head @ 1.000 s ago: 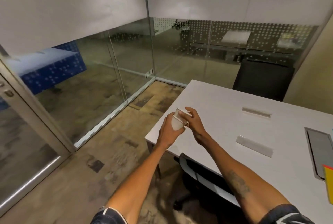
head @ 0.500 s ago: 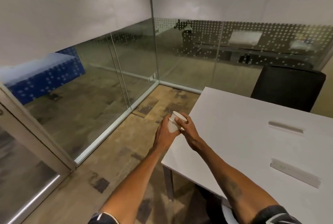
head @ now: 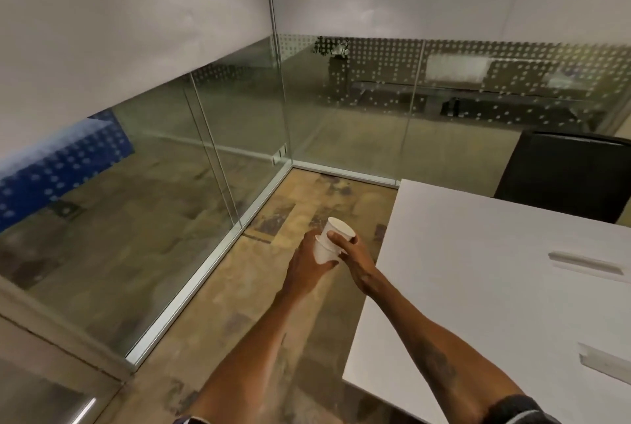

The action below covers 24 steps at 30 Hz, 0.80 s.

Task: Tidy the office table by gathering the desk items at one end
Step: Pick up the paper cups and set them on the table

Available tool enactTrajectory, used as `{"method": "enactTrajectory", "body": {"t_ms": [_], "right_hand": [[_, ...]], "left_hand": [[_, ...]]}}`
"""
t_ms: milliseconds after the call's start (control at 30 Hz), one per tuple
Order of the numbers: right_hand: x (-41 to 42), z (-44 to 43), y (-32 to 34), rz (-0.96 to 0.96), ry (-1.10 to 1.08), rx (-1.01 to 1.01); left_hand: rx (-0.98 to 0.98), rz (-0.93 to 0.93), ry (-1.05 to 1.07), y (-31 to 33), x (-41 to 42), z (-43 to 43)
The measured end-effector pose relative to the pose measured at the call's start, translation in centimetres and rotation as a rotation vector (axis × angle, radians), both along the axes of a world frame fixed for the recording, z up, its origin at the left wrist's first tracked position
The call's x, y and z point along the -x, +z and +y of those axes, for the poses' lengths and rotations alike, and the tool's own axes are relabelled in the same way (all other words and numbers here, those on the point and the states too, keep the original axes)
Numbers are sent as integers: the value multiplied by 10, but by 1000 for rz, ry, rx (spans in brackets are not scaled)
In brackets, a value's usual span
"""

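Two white paper cups [head: 329, 243], one nested in the other, are held between both hands over the floor, just left of the white table's [head: 478, 287] left edge. My left hand [head: 305, 268] wraps the lower cup from the left and below. My right hand [head: 355, 258] grips the upper cup near its rim from the right. Two flat pale grey strips lie on the table, one farther back [head: 584, 261] and one nearer at the right edge [head: 604, 364].
A black office chair [head: 566, 174] stands behind the table's far side. Glass partition walls [head: 205, 157] with a metal floor rail enclose the corner to the left and ahead. Patterned brown carpet covers the floor between glass and table.
Both hands with the cups have shifted left, from above the table's corner to past its edge and over the floor. The view has swung left, so less of the table shows.
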State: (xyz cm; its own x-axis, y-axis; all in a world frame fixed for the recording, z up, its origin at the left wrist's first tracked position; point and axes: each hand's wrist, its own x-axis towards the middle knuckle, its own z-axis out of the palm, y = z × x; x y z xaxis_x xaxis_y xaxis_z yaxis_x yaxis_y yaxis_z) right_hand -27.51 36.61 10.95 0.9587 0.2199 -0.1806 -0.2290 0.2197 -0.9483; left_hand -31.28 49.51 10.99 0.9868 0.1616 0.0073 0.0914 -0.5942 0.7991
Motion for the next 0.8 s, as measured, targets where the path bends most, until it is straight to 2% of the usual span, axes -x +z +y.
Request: {"method": "enactTrajectory", "body": {"t_ms": [200,500,800], "right_hand": [[-75,28,-5,22,-179,-72],[-163,68,-9,134,-542,-132],[-191,58,-27,182,-787,-15]], "left_hand": [[-35,85,-122,-10,-83,44],[-61,118,-369,-8,-225,105],[-51,144,-629,-23,-308,86]]}}
